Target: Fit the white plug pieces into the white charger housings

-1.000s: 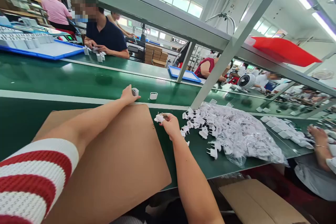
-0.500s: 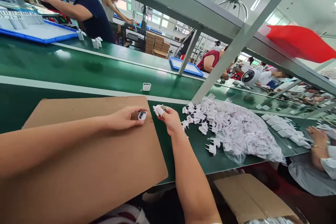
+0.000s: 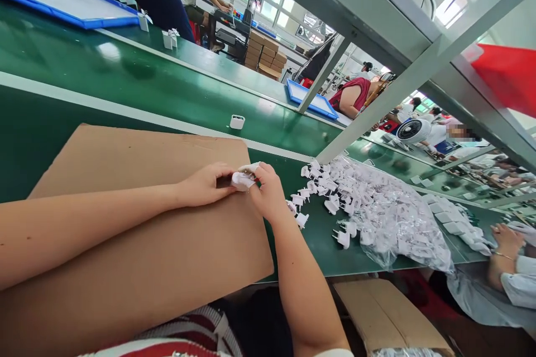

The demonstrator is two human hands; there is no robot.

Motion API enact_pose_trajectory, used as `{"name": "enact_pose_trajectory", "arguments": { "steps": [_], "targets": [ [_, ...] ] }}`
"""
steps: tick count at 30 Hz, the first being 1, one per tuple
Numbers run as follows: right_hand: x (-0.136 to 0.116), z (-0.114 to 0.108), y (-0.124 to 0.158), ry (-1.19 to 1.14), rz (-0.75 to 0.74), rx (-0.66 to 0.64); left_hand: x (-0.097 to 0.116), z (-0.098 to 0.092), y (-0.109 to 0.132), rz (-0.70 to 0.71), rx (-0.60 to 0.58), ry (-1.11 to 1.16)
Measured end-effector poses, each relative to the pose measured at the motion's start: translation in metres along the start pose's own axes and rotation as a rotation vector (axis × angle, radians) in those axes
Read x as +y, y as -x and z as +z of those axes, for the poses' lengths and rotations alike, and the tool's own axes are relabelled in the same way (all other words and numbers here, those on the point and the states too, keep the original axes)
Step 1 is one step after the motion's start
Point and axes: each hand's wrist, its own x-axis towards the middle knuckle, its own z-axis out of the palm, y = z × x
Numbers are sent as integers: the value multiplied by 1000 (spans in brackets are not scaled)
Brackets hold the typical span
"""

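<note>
My left hand (image 3: pixel 205 185) reaches over the cardboard sheet (image 3: pixel 167 256), thumb and fingers closed on a white charger housing (image 3: pixel 242 181). From the other side my right hand (image 3: pixel 268 192) pinches a white plug part (image 3: pixel 252 167) against it. The two white pieces touch; my fingers cover much of them, so I cannot tell how far they fit together. Beyond my hands, another white housing (image 3: pixel 237 122) stands on the green conveyor belt. Right of my right hand lie loose white pin plugs (image 3: pixel 300 219) on the green bench.
A clear bag (image 3: pixel 397 217) heaped with white plugs lies on the right, near a row of white housings (image 3: pixel 454 217). A metal post (image 3: pixel 377 95) slants up from the bench. A co-worker's hand (image 3: pixel 506 240) is at far right. An open carton (image 3: pixel 385 312) sits below.
My hands have come together: the plug part in my right hand moved left and now meets the housing in my left. The view has tilted and shifted slightly.
</note>
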Motion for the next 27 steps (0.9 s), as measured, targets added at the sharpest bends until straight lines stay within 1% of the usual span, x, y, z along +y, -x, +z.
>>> {"name": "enact_pose_trajectory", "arguments": {
  "steps": [4, 9, 13, 17, 20, 23, 27],
  "targets": [
    [-6, 5, 1, 167, -1, 16, -2, 1, -1, -10, 2, -2],
    [-5, 3, 2, 208, 18, 49, -5, 4, -1, -16, 9, 12],
    [-5, 3, 2, 244, -2, 11, -4, 4, 0, -8, 7, 24],
    [-10, 5, -1, 366, 13, -23, -2, 3, 0, 2, 6, 22],
    [-12, 6, -5, 454, -13, -56, -2, 3, -1, 30, 3, 16],
    [-10, 5, -7, 437, -6, -49, -2, 3, -2, 40, 8, 6],
    [-10, 4, -7, 351, 94, 23, -2, 3, -3, 29, 5, 1]
  ]
}}
